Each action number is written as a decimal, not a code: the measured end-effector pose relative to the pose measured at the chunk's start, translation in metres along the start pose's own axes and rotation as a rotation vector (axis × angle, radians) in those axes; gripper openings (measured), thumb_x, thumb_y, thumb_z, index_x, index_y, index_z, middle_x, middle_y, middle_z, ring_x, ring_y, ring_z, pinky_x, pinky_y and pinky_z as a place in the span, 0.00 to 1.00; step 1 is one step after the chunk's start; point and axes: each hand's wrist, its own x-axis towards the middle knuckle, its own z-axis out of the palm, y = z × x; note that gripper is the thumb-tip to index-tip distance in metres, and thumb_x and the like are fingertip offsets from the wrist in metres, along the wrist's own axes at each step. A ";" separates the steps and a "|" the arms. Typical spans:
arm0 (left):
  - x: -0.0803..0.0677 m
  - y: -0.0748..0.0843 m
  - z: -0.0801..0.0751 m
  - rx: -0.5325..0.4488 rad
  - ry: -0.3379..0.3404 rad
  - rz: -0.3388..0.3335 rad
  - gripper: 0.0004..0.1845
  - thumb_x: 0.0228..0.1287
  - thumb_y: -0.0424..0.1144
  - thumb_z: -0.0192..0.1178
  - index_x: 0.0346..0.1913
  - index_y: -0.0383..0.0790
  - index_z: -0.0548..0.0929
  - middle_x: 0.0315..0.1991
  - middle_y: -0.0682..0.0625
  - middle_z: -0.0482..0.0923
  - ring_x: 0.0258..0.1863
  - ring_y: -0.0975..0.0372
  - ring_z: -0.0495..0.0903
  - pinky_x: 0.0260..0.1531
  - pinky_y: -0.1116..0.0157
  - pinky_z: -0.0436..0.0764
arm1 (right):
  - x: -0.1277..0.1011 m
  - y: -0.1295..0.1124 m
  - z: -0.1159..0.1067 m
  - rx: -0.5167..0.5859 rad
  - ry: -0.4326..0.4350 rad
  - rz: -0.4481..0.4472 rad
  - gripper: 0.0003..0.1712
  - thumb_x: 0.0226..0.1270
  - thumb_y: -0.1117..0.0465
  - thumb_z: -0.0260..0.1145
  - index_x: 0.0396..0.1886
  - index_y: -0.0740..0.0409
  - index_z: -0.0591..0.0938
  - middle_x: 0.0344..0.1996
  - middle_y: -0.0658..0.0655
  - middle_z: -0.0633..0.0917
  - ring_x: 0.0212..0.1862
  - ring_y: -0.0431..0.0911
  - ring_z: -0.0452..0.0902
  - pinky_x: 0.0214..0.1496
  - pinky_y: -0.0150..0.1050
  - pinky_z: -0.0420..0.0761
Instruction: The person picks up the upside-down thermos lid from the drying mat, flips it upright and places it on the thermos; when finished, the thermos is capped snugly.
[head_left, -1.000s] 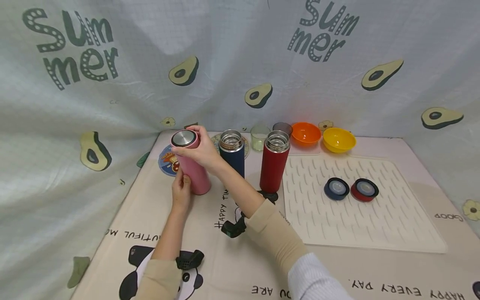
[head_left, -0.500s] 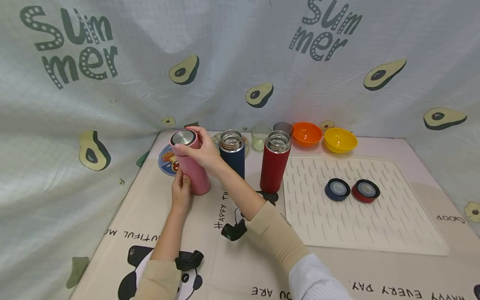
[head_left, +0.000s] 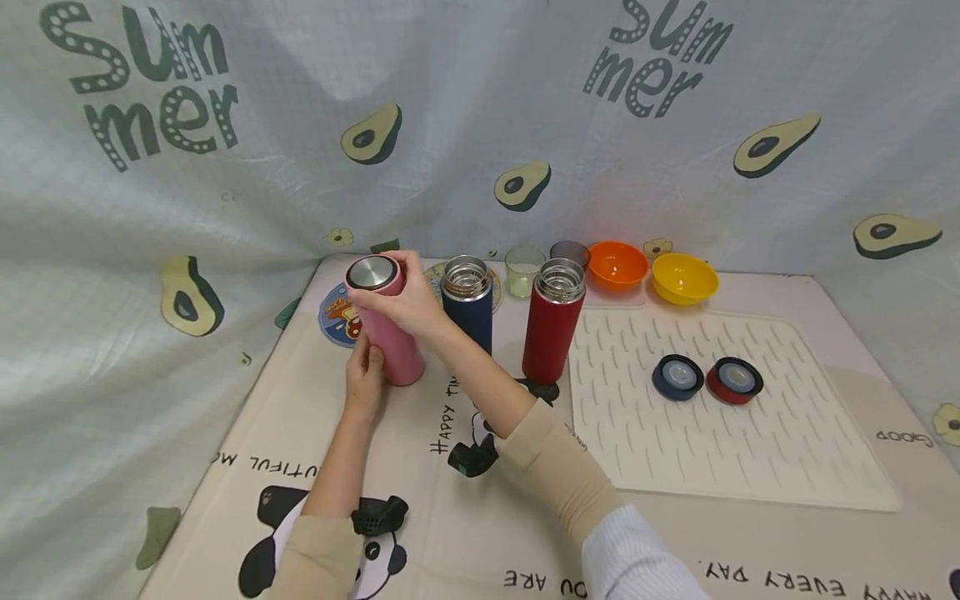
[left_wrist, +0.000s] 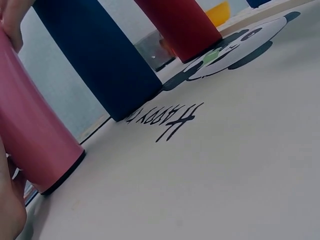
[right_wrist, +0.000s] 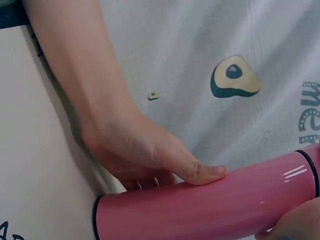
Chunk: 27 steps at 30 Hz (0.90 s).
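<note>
A pink thermos [head_left: 397, 354] stands on the table at the left in the head view, its lid [head_left: 372, 273] with a silver top disc in place. My left hand [head_left: 363, 385] holds the lower body from the near left side; the right wrist view shows that left thumb [right_wrist: 207, 172] along the pink wall. Around the lid curl the thumb and fingers of my right hand [head_left: 414, 307]. Just right of them stand a navy thermos [head_left: 471, 323] and a red thermos [head_left: 552, 340], both lidless with bare steel mouths. Some left fingers are hidden behind the pink body.
A navy lid [head_left: 678, 377] and a red lid [head_left: 735, 381] lie on a ribbed white mat [head_left: 720, 454] at the right. Along the back are a clear glass [head_left: 523, 273], a dark glass [head_left: 570, 252], an orange bowl [head_left: 617, 265] and a yellow bowl [head_left: 684, 279].
My right thumb has shifted slightly on the pink thermos's lid. Both hands keep their places on the thermos, and the head view has moved a little.
</note>
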 end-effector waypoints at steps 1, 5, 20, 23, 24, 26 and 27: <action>0.000 0.000 0.000 -0.001 -0.001 0.001 0.33 0.69 0.51 0.41 0.69 0.33 0.54 0.64 0.34 0.60 0.62 0.48 0.61 0.56 0.71 0.62 | 0.000 0.000 0.000 -0.023 0.018 -0.007 0.36 0.51 0.62 0.71 0.57 0.56 0.62 0.50 0.53 0.71 0.49 0.41 0.71 0.48 0.32 0.74; 0.000 0.001 0.002 -0.008 -0.004 0.001 0.33 0.69 0.51 0.41 0.68 0.31 0.54 0.63 0.33 0.60 0.61 0.48 0.62 0.55 0.73 0.63 | -0.001 0.001 0.000 -0.078 0.021 -0.001 0.35 0.54 0.59 0.69 0.58 0.56 0.61 0.51 0.54 0.70 0.50 0.42 0.70 0.49 0.31 0.73; -0.002 0.000 0.002 -0.002 0.014 -0.002 0.32 0.70 0.50 0.41 0.68 0.30 0.56 0.62 0.32 0.63 0.59 0.51 0.64 0.54 0.74 0.63 | -0.001 0.003 0.003 0.057 0.053 0.009 0.32 0.54 0.65 0.67 0.58 0.58 0.64 0.50 0.55 0.72 0.50 0.42 0.71 0.50 0.32 0.72; -0.001 0.001 0.001 0.006 0.027 0.012 0.33 0.70 0.50 0.41 0.67 0.28 0.56 0.62 0.32 0.62 0.60 0.49 0.63 0.54 0.75 0.62 | -0.001 0.001 0.004 0.120 0.011 0.017 0.30 0.60 0.67 0.59 0.63 0.61 0.64 0.54 0.59 0.73 0.52 0.43 0.70 0.53 0.33 0.70; -0.001 0.002 0.001 0.009 0.030 0.018 0.32 0.70 0.50 0.41 0.67 0.28 0.56 0.62 0.32 0.62 0.60 0.48 0.63 0.55 0.75 0.62 | -0.001 0.000 0.003 0.145 -0.003 0.024 0.29 0.61 0.68 0.58 0.64 0.61 0.64 0.55 0.59 0.73 0.53 0.43 0.70 0.54 0.33 0.69; 0.000 0.002 0.001 0.013 0.031 0.023 0.32 0.70 0.49 0.40 0.67 0.27 0.56 0.62 0.31 0.62 0.60 0.48 0.62 0.55 0.75 0.62 | -0.001 -0.001 0.003 0.170 -0.014 0.035 0.29 0.62 0.68 0.58 0.64 0.62 0.65 0.55 0.60 0.74 0.53 0.43 0.70 0.54 0.34 0.70; 0.000 0.002 0.001 0.015 0.030 0.024 0.32 0.70 0.49 0.40 0.67 0.27 0.56 0.62 0.31 0.62 0.60 0.47 0.62 0.55 0.75 0.62 | 0.000 -0.002 0.003 0.178 -0.005 0.042 0.29 0.61 0.68 0.59 0.63 0.61 0.66 0.54 0.58 0.74 0.52 0.41 0.71 0.53 0.34 0.71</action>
